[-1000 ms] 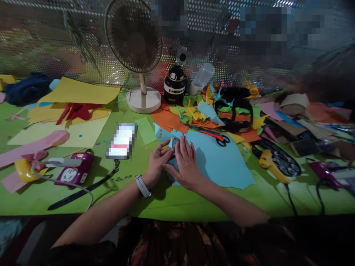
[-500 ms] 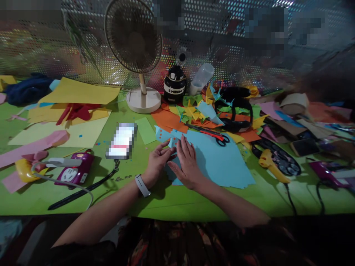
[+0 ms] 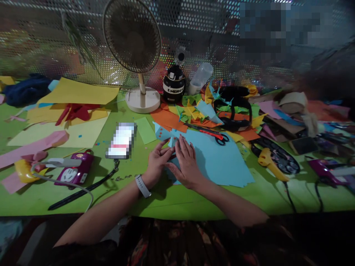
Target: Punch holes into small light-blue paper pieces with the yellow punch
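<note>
My left hand (image 3: 159, 160) is closed on a small folded piece of blue paper (image 3: 172, 141), its fingertips bent around the near side. Against the right side of that piece lies my right hand (image 3: 187, 162), fingers stretched out and side by side, thumb pointing toward my left hand. Both hands partly hide the folded paper. Under and beside my right hand lies a stack of light blue paper (image 3: 222, 162). Scissors with red and black handles (image 3: 217, 136) rest on its far edge. A blue paper strip with orange dots (image 3: 161, 131) lies just beyond my left fingertips.
A phone (image 3: 121, 140) lies to the left, near a purple power socket (image 3: 72, 168). At the back stand a fan (image 3: 142, 99) and a black jar (image 3: 174, 85). Folded paper pieces (image 3: 194, 111) heap beyond the blue stack. A yellow-handled glue gun (image 3: 270, 164) lies right.
Both hands stay almost in the same place around the folded blue paper. My right thumb has shifted slightly left, and the camera view has moved a little.
</note>
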Demonstrator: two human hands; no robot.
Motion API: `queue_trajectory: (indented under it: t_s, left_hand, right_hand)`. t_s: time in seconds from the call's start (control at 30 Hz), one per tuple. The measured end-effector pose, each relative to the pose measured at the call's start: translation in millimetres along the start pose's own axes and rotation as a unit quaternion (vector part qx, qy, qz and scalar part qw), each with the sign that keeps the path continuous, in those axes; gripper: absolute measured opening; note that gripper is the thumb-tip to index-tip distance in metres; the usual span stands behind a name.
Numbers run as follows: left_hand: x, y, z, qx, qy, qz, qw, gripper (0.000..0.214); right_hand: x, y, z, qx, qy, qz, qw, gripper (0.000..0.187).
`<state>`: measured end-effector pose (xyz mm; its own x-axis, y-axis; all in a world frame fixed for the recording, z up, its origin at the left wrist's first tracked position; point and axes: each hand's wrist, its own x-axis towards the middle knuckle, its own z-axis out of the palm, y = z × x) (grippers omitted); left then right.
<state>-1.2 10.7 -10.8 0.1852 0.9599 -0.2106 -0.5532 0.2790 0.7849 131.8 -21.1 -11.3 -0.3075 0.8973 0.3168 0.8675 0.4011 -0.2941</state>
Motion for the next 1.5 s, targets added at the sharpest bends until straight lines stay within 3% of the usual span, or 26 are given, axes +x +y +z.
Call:
queue_trajectory:
  t_s: [0.13,0.4,0.93,1.07,1.27,1.5]
  left_hand:
    - [2.7,-1.6,-1.4,0.001,0.026,-0.008,1.0,0.052]
    - [1.2,-3.0,-2.9,0.004,0.011,-0.003,1.0,0.05]
    - [-1.4,4.3,2.3,0.021,0.021,-0.002,1.0,0.054]
    - [-0.7,6.1,1.0,0.024,0.011,-0.003,1.0,0.057]
    - [2.1,6.9,-1.7,-0.006,0.03,-0.018,0.999,0.049]
    - [1.4,2.2,-1.8,0.01,0.029,-0.017,0.999,0.05]
  right_hand:
    - [-1.0,2.5,2.2,0.038,-0.005,0.009,0.999,0.08]
    - [1.1,5.9,1.5,0.045,0.005,0.016,0.999,0.078]
    - [-0.1,11.9,-2.2,-0.102,0.035,-0.042,0.993,0.076]
    - [1.5,14.3,-4.0,-0.063,0.033,-0.023,0.997,0.07]
    - [2.9,21.7,-4.3,0.09,0.003,0.045,0.995,0.064]
    - [1.7,17.8,0.6,0.056,0.001,0.046,0.997,0.068]
